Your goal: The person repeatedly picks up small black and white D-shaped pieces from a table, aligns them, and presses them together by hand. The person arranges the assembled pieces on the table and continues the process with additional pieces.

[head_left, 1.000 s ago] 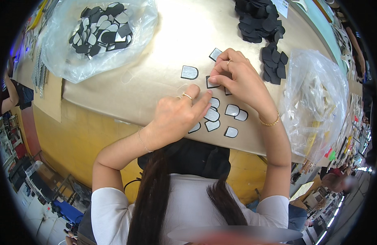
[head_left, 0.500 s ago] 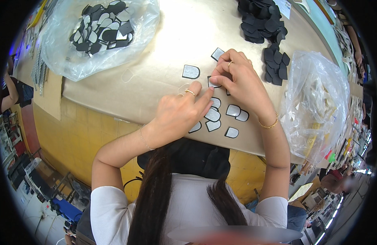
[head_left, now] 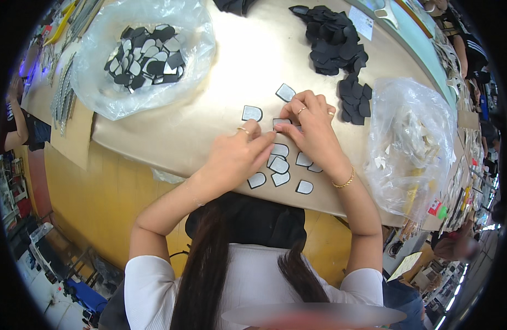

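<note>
A small D-shaped patch point(head_left: 280, 122), grey with a black border, is pinched between the thumb and fingers of my right hand point(head_left: 316, 131). My left hand point(head_left: 231, 159) is half curled, its index fingertip meeting the patch's near left corner; whatever is between those fingertips is too small to make out. Beyond my hands lie two more such patches, a flat one point(head_left: 252, 113) to the left and a tilted one point(head_left: 286, 92) farther off. Under and near my wrists, several others point(head_left: 278, 164) overlap on the tan tabletop point(head_left: 220, 99). My right hand partly covers a few.
An open clear plastic bag point(head_left: 195, 60) of black and grey patches point(head_left: 146, 58) stands far left. Piles of black pieces point(head_left: 336, 47) lie far right. Another clear bag point(head_left: 410, 148) with pale scraps sits right. Metal strips point(head_left: 62, 93) lie left; a person's arm point(head_left: 18, 124) shows beyond.
The whole view has shifted slightly, so the table things sit a little lower and the right piles farther left. Both hands stay at the same patch.
</note>
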Motion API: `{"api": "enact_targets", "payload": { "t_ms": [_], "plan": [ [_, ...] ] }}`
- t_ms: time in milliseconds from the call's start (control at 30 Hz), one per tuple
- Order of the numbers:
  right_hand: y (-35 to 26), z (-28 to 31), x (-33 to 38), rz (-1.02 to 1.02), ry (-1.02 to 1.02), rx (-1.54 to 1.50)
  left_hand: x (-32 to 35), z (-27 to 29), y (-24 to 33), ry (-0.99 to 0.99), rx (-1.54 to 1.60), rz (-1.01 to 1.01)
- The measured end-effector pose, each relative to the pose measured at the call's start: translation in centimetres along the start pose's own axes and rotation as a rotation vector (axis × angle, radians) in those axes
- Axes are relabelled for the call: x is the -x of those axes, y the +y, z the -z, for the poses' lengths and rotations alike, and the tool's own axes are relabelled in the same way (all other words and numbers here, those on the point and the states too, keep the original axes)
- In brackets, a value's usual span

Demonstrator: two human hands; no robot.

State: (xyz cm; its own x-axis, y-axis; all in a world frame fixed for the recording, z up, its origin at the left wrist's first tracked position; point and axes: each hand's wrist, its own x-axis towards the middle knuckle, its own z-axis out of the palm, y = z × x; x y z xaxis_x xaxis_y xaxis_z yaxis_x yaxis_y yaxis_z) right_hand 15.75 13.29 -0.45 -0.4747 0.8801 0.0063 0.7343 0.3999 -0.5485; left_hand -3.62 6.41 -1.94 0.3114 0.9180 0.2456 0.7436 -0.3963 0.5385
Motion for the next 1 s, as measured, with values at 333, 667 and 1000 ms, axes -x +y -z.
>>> {"api": "enact_targets", "payload": {
  "t_ms": [333, 667, 1000],
  "plan": [
    [2.0, 2.6, 7.7, -0.006, 0.021, -0.025, 3.7, 3.9, -1.9, -0.044, 0.109, 0.265],
    [0.2, -3.6, 8.4, 0.153, 0.104, 0.257, 2.5, 2.3, -0.7, -0.228, -0.165, 0.373],
    [-1.9, -4.5, -0.4, 0.27, 0.156, 0.297, -1.8, 2.1, -3.6, -0.176, 0.293, 0.434]
  ]
}}
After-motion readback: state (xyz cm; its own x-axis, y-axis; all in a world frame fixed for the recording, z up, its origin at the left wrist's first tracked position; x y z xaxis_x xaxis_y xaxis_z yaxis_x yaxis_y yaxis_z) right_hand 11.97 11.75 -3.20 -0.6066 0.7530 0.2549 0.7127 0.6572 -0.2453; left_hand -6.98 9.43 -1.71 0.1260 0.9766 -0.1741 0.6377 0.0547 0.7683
